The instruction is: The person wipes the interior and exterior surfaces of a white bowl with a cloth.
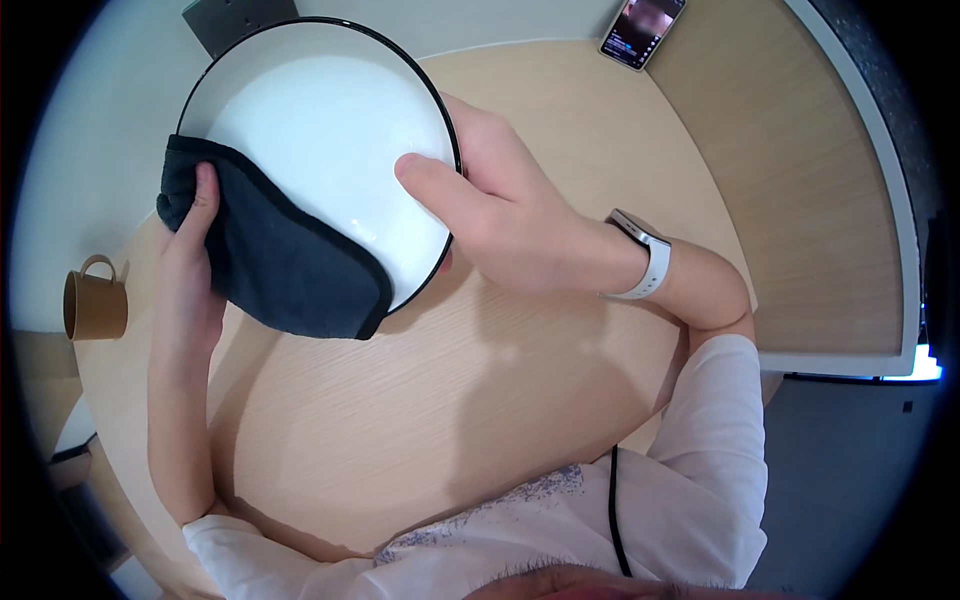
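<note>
A round white dish with a black rim (pixel 322 112) is held up above the light wooden table (pixel 360 420), its glossy face towards me. On its right edge my right hand (pixel 495 202) has a grip, the thumb lying on the white face and the fingers behind. A dark grey cloth with black edging (pixel 292 255) covers the dish's lower left part. My left hand (pixel 191 247) presses the cloth against the left edge with its thumb in front; its fingers are hidden behind.
At the table's left edge is a brown mug (pixel 101 306) with its handle towards the wall. A phone with a lit screen (pixel 641 34) leans at the back right, beside a wooden side panel (pixel 810 195). Behind the dish a grey plate-like object (pixel 232 22) shows in part.
</note>
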`<state>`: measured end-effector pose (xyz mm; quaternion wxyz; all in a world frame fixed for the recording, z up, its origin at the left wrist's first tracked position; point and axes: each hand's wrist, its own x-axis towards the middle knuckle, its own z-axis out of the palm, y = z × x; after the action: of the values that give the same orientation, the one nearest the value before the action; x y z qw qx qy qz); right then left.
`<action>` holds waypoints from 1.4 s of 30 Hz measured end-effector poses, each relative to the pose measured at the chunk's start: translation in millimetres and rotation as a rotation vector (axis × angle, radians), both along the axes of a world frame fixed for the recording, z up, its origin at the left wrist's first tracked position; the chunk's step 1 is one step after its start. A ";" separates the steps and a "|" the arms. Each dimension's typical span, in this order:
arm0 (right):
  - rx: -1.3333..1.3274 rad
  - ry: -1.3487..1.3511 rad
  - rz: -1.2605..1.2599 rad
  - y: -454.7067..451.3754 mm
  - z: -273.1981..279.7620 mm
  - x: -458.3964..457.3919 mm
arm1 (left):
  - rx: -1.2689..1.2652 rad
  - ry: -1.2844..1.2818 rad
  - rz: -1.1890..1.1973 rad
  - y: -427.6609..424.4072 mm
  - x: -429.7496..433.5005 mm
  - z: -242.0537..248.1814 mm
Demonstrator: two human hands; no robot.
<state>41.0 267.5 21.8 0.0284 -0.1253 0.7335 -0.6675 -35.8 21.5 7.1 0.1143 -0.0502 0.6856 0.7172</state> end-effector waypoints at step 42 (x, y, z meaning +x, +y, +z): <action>-0.057 -0.116 0.013 7.1 10.9 -10.3 | -0.319 0.300 -0.066 5.4 -15.3 -8.3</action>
<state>30.7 274.7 32.8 0.0716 -0.0918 0.7104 -0.6941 -51.1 26.9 -1.2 0.0247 0.0621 0.8011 0.5948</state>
